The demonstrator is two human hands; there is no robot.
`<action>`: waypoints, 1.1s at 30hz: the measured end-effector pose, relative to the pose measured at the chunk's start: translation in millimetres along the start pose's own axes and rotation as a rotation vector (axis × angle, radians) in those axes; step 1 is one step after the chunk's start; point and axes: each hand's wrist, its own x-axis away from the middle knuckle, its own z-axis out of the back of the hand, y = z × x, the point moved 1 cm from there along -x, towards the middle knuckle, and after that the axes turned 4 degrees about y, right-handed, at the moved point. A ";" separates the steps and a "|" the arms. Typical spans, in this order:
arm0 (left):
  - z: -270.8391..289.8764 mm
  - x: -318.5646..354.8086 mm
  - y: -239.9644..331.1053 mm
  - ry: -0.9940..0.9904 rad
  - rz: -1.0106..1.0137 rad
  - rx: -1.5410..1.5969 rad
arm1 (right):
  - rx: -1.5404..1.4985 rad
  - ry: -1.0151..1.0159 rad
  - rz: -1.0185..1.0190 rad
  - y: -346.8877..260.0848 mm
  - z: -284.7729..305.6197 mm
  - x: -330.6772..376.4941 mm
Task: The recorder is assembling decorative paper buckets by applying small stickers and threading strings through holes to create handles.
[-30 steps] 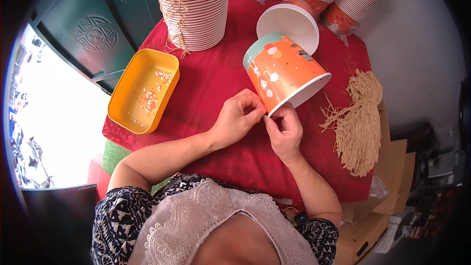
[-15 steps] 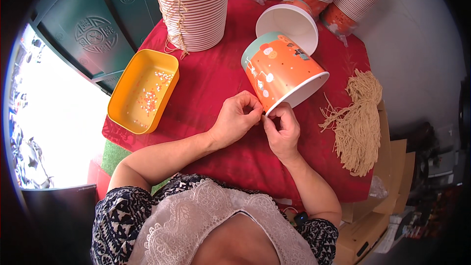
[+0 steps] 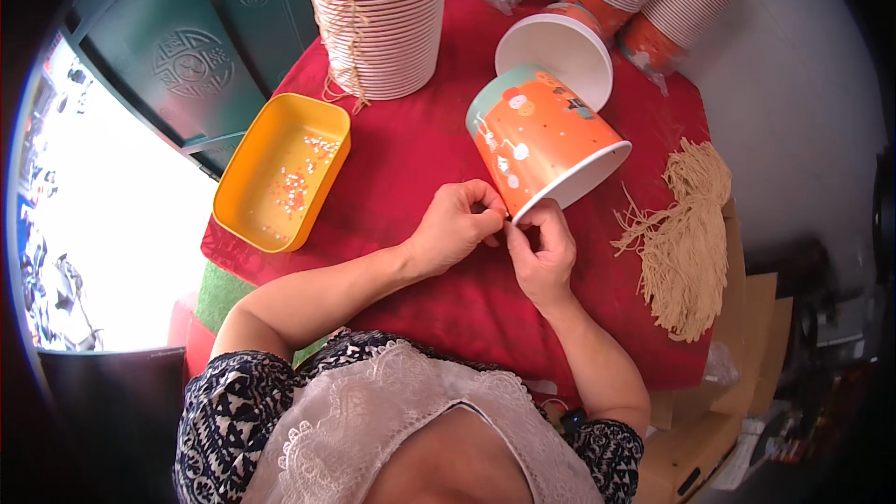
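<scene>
Orange paper cup (image 3: 541, 145), patterned with pale dots and a teal band near its base; lying tilted on the red tablecloth (image 3: 411, 159), rim toward the person, just in front of an upright white cup (image 3: 555, 56); since a second ago it has barely shifted, its base turned only slightly, so the work at the rim reads as continuing rather than finished. Left hand (image 3: 457, 224): fingers curled together, tips pinched at the cup's lower rim. Right hand (image 3: 541, 252): thumb and forefinger closed at the same spot; whatever small item sits between them is too small to tell. Nearby: yellow tray (image 3: 245, 189) holding small beads, left; bundle of tan strings (image 3: 686, 233), right; tall stack of cups (image 3: 378, 14) behind.
</scene>
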 end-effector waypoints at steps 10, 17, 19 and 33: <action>40.6 17.7 91.1 0.044 -0.364 -0.549 | 0.111 0.155 0.045 10.1 19.1 -1.3; 120.4 52.9 137.3 0.463 -0.472 -1.140 | 0.100 0.271 0.050 15.0 37.3 -17.9; 135.0 59.1 136.1 0.482 -0.287 -1.388 | 0.088 0.289 0.025 20.5 41.9 -18.6; 39.6 110.4 81.3 -0.659 -0.684 -1.448 | 0.172 0.229 0.095 22.5 49.3 -21.4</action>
